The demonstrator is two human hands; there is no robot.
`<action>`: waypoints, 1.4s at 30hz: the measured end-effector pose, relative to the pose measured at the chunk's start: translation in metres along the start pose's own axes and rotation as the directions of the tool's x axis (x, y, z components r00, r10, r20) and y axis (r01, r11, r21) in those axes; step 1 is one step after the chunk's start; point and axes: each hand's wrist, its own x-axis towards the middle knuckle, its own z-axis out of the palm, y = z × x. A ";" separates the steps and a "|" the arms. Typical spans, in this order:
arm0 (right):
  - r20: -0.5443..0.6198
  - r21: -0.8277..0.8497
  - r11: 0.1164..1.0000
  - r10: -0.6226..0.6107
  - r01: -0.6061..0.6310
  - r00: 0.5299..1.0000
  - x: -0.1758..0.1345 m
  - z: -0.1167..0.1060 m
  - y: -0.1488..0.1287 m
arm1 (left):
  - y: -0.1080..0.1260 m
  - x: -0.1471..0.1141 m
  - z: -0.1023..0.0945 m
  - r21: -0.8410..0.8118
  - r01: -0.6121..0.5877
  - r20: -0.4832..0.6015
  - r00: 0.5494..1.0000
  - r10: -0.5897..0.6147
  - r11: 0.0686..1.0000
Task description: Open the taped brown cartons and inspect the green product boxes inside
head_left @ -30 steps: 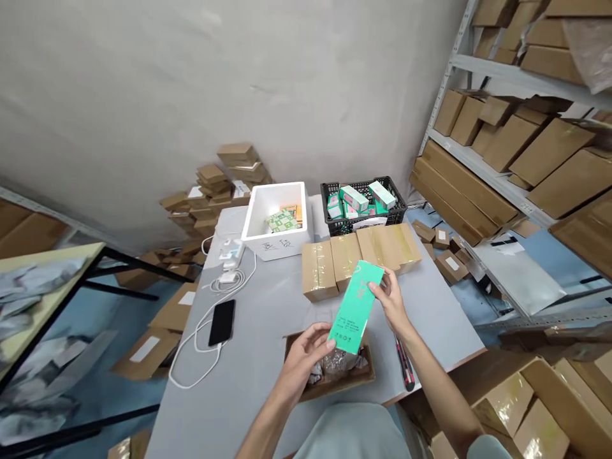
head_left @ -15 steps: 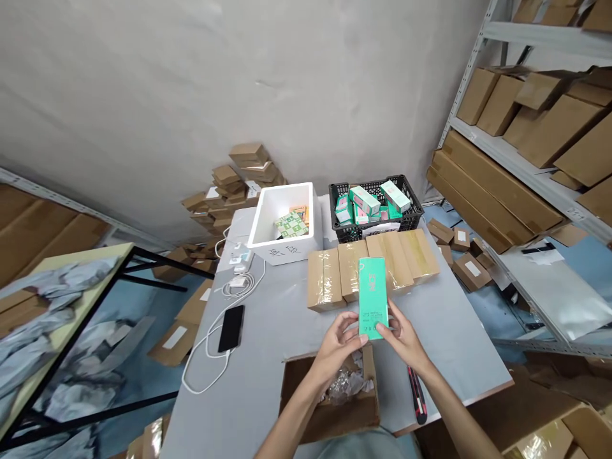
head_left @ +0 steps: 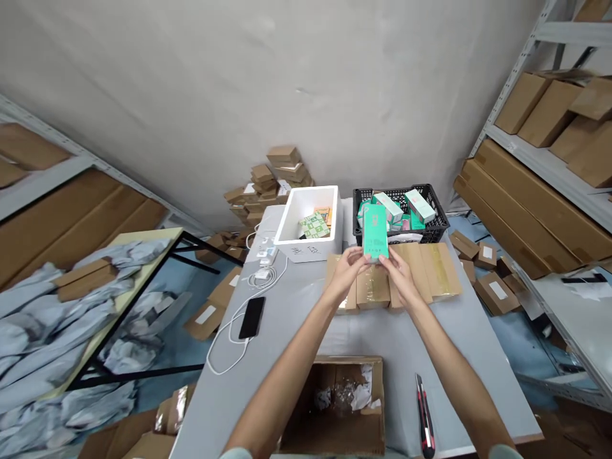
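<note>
A green box (head_left: 375, 231) is held upright between my two hands, above the row of taped cardboard boxes (head_left: 433, 271). My left hand (head_left: 350, 271) closes on its lower left corner, and my right hand (head_left: 398, 271) grips the lower right. Just behind it stands a black plastic crate (head_left: 436, 231) with several similar green and white boxes (head_left: 421, 205) inside. Nearer to me, an open cardboard box (head_left: 313, 408) holds crumpled paper and clear wrap. A red and black utility knife (head_left: 424, 414) lies to the right of that box.
A white foam box (head_left: 308, 250) with small packets stands left of the crate. A phone (head_left: 252, 317) on a white cable lies at the table's left. Cardboard boxes fill the shelf (head_left: 549, 159) at right; grey bags cover a side table (head_left: 148, 239) at left.
Both hands have moved forward with the green box, away from the open cardboard box and up to the black crate. The view has shifted, so the surroundings appear further right.
</note>
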 end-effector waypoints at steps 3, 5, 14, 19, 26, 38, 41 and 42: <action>-0.021 0.059 0.998 0.023 -0.021 1.000 0.073 0.016 -0.012 | 0.039 0.054 0.016 -0.018 0.038 -0.107 0.993 -0.040 0.999; -0.105 0.158 0.977 0.160 -0.143 0.981 0.117 0.024 -0.019 | 0.061 0.080 0.024 -0.018 0.033 -0.216 0.976 -0.036 0.999; -0.126 0.177 0.951 0.277 -0.253 0.953 0.087 -0.007 0.025 | -0.013 -0.011 -0.052 0.277 -0.071 -0.165 0.979 0.120 0.958; -0.039 0.085 0.957 0.282 -0.278 0.959 -0.008 -0.036 0.051 | -0.062 -0.104 -0.110 0.442 -0.070 -0.227 0.956 0.187 0.894; -0.072 -0.152 0.934 0.316 -0.324 0.946 -0.188 -0.083 0.084 | -0.082 -0.223 -0.198 0.545 0.074 -0.471 0.851 0.232 0.835; -0.193 -0.224 0.715 0.634 -0.663 0.749 -0.315 -0.114 0.151 | -0.155 -0.311 -0.198 0.054 0.457 -0.518 0.773 -0.367 0.888; -0.136 -0.266 0.717 0.634 -0.644 0.762 -0.317 -0.106 0.153 | -0.153 -0.323 -0.189 0.041 0.441 -0.492 0.790 -0.366 0.897; -0.109 -0.287 0.721 0.630 -0.631 0.769 -0.318 -0.105 0.152 | -0.152 -0.329 -0.189 0.039 0.437 -0.490 0.792 -0.364 0.899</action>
